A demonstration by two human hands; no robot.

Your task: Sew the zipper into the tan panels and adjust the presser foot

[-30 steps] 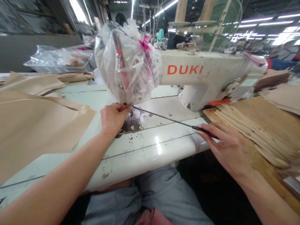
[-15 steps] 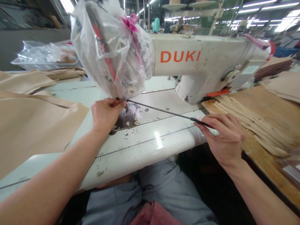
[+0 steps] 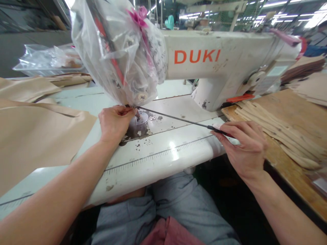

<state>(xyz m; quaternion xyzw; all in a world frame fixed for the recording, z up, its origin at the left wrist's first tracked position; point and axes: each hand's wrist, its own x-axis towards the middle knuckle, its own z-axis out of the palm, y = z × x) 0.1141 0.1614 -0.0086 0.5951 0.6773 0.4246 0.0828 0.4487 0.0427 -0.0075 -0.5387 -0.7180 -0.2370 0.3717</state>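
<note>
From the head view, my right hand (image 3: 246, 149) pinches the red handle of one long screwdriver (image 3: 178, 119). Its shaft runs up and left across the table (image 3: 158, 160), tip at the needle area under the plastic-wrapped head of the one sewing machine (image 3: 217, 64). My left hand (image 3: 113, 122), the nearer one, pinches closed right at that tip.

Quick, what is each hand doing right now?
Left hand: closed, fingertips pinched under the sewing machine head; what it grips cannot be told.
Right hand: closed on the screwdriver handle.
</note>
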